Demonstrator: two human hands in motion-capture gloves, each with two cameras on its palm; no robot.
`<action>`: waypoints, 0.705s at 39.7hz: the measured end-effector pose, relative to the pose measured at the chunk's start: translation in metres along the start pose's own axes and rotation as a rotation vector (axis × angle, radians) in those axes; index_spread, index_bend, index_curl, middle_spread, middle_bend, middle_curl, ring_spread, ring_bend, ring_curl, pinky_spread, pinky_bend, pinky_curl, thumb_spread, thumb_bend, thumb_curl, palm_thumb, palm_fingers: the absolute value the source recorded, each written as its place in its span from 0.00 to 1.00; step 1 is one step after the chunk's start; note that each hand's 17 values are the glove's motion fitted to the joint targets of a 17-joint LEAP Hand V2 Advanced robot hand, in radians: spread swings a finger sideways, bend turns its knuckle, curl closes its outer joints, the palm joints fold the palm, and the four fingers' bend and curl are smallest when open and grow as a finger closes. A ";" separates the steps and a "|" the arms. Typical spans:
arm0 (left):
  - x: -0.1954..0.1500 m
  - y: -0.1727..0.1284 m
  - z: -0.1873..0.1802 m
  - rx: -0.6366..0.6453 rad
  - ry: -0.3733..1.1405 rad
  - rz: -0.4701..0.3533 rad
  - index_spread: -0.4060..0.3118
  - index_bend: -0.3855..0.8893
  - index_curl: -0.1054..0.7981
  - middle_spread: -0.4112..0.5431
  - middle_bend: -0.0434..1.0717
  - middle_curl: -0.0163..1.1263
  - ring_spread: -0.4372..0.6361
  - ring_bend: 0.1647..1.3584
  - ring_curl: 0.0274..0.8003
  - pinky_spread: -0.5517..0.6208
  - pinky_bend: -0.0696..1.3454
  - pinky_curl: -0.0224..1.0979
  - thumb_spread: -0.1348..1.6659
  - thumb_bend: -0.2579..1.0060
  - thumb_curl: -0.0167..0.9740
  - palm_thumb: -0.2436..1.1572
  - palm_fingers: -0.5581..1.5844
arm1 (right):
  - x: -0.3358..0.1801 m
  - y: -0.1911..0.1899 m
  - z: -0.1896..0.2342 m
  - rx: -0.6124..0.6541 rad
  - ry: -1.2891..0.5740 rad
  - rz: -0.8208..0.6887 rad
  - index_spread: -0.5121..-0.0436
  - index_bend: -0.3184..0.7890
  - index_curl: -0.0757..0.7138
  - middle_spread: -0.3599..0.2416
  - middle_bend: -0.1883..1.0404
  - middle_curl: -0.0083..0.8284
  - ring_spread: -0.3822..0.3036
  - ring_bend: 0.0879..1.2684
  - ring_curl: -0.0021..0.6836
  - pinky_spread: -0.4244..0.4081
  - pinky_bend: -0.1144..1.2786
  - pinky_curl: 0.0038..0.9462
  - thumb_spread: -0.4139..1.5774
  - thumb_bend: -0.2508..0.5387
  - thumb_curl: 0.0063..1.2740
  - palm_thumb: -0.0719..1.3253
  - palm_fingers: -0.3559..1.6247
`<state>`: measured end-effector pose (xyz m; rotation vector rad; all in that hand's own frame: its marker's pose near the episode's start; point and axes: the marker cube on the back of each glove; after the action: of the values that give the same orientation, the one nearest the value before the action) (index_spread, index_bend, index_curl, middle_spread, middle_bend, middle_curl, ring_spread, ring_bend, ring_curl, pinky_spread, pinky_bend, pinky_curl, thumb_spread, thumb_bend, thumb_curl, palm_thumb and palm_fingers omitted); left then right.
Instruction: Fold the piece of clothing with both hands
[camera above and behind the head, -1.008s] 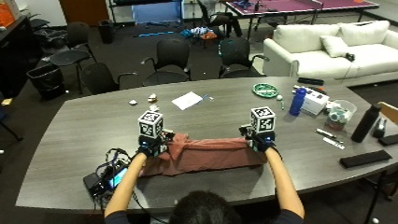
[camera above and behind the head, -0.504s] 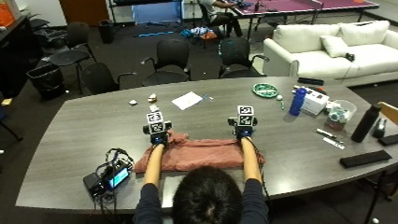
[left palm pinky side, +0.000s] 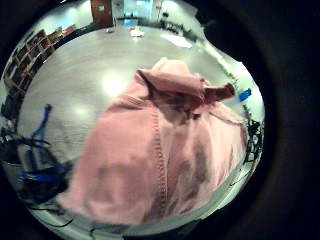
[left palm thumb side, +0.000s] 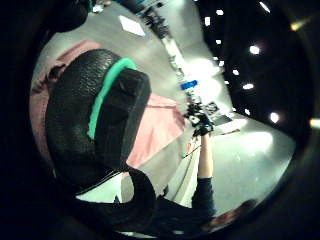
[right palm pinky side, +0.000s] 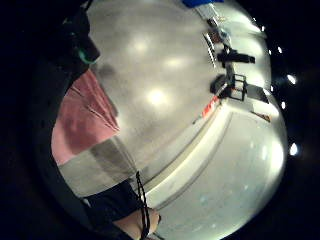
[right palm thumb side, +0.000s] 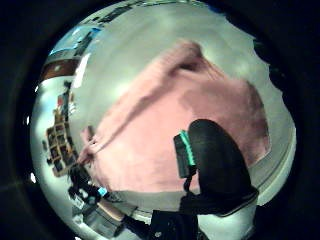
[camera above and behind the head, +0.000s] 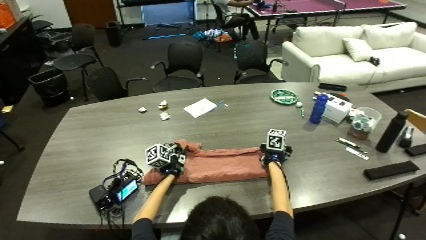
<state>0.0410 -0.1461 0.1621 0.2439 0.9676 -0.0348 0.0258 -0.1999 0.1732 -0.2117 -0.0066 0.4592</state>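
A pink piece of clothing lies folded into a long strip on the grey table, close to the person's edge. My left hand sits over its left end, where a small bunched part of the cloth sticks out toward the far side. At the strip's right end my right hand rests on the edge. The left palm views show the cloth spread below the palm and the thumb lifted clear of it. In the right thumb side view the thumb lies straight over the cloth. I see no cloth pinched.
A black device with cables lies just left of the cloth. Farther off are a white paper, a green plate, a blue bottle, pens, a black bottle and a black case.
Both hands went out to the far edge of the cloth, then drew back toward the person. They now sit at the ends of a narrower strip.
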 end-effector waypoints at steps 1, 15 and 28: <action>-0.006 0.004 0.004 0.040 -0.027 -0.024 0.40 0.49 0.59 0.48 0.13 0.33 0.50 0.19 0.49 0.57 0.21 0.38 0.74 0.17 0.33 0.29 0.47 | 0.002 0.001 0.011 -0.025 0.000 0.015 0.48 0.23 0.37 0.43 0.29 0.58 0.34 0.45 0.75 0.36 0.54 0.46 0.73 0.23 0.42 0.55 0.46; -0.087 0.029 0.036 -0.374 -0.505 -0.486 0.62 0.32 0.44 0.73 0.15 0.27 0.78 0.32 0.50 0.79 0.33 0.40 0.72 0.16 0.25 0.13 0.22 | 0.003 0.000 0.059 -0.017 -0.069 0.085 0.63 0.32 0.25 0.57 0.34 0.53 0.45 0.45 0.62 0.52 0.59 0.41 0.83 0.33 0.35 0.54 0.46; -0.087 0.017 0.043 -0.422 -0.513 -0.443 0.73 0.37 0.35 0.83 0.19 0.25 0.90 0.37 0.45 0.86 0.36 0.37 0.70 0.17 0.23 0.15 0.21 | -0.014 0.012 0.059 0.001 0.001 -0.018 0.69 0.32 0.20 0.41 0.46 0.58 0.31 0.54 0.66 0.27 0.63 0.41 0.82 0.35 0.33 0.64 0.65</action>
<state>0.0289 -0.1457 0.2601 -0.3607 0.4826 -0.2822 0.0049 -0.1830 0.2293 -0.2108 -0.0072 0.4413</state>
